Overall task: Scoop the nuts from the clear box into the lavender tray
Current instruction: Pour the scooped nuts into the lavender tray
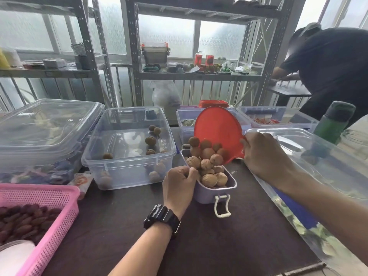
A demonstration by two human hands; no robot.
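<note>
Right hand (264, 154): fingers closed around the handle end of a red scoop (218, 132), tilted steeply over the lavender tray (217, 191), walnuts (209, 162) heaped from scoop mouth into tray. Left hand (179, 186): fingers curled over the tray's near-left rim, apparently gripping it; contact with the nuts unclear. Black wristwatch (162, 218) on left wrist. Tray: on dark bench (199, 246), white latch facing the camera. Clear box (129, 148): just left of tray, a few walnuts remaining. Pink basket (49, 196): far left, holding red dates.
</note>
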